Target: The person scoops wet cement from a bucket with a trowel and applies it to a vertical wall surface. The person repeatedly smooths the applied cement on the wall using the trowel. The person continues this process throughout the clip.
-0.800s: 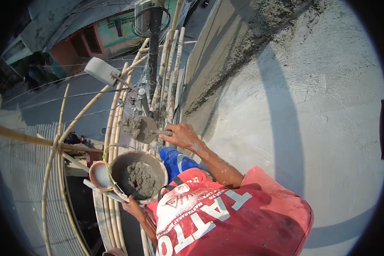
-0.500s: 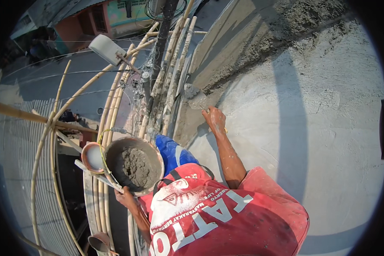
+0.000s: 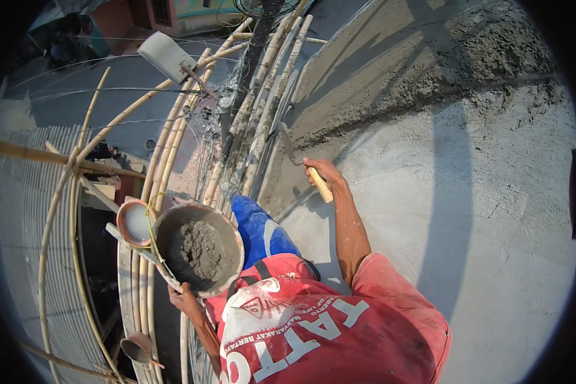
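Observation:
My right hand (image 3: 327, 173) grips a trowel by its pale wooden handle (image 3: 320, 185). The trowel's narrow-looking grey blade (image 3: 288, 144) is turned edge-on near the wall's left edge, close to the wet mortar; whether it touches the wall I cannot tell. Down at the lower left, my left hand (image 3: 184, 298) is closed on the near rim of a round mortar bucket (image 3: 232, 223). Inside the bucket lies a heap of wet grey mortar (image 3: 201, 251). Beside it hangs a smaller orange pot (image 3: 122, 222) of cloudy liquid, with a yellow cord (image 3: 152, 224) between them.
On my right stands a grey plastered wall (image 3: 390, 211), with rough wet mortar (image 3: 486, 54) higher up. Bamboo poles (image 3: 166, 153) run along the left, near a utility pole (image 3: 253, 61), tangled wires and a street lamp (image 3: 167, 56). Below are a corrugated roof (image 3: 22, 256) and another bucket (image 3: 136, 349).
My right hand has turned the trowel, so its blade now shows edge-on and its handle is in sight. My left hand still holds the bucket; the whole view has shifted slightly.

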A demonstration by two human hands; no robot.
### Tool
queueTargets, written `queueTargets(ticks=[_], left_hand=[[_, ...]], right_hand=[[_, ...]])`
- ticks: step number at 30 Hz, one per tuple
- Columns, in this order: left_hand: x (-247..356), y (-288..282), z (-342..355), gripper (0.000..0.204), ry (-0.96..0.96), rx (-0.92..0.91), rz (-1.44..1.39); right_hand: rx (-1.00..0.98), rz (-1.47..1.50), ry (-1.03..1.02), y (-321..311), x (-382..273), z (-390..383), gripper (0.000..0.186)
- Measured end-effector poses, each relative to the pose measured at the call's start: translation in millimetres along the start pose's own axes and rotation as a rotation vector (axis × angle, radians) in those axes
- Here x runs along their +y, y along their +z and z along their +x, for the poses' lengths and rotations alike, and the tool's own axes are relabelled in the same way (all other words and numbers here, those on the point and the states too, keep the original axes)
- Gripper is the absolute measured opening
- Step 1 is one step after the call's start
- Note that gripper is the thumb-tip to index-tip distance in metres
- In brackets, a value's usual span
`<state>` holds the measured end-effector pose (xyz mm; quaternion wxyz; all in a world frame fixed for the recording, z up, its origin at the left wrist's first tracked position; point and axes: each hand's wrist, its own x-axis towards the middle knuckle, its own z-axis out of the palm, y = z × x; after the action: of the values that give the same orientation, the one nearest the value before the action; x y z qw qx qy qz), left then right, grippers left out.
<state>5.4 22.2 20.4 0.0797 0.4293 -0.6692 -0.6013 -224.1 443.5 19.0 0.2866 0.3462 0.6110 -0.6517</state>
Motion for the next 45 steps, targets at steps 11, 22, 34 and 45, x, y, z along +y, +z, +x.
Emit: queueTargets(ticks=[11, 22, 34, 45], left_hand=[[1, -5, -11, 0.021, -0.051, -0.029, -0.071], [7, 2, -18, 0.011, -0.063, -0.011, -0.082], [4, -7, -23, 0.015, -0.056, -0.014, -0.105], [5, -4, -20, 0.016, -0.070, -0.084, -0.092]], right_hand=[[0.808, -0.980, -0.589, 32, -50, -113, 0.035], [-0.335, -1.825, -1.070, 219, 64, -52, 0.011], [-0.632, -1.760, -0.777, 197, 89, -21, 0.031], [-0.383, -1.593, -0.754, 165, 95, -47, 0.040]])
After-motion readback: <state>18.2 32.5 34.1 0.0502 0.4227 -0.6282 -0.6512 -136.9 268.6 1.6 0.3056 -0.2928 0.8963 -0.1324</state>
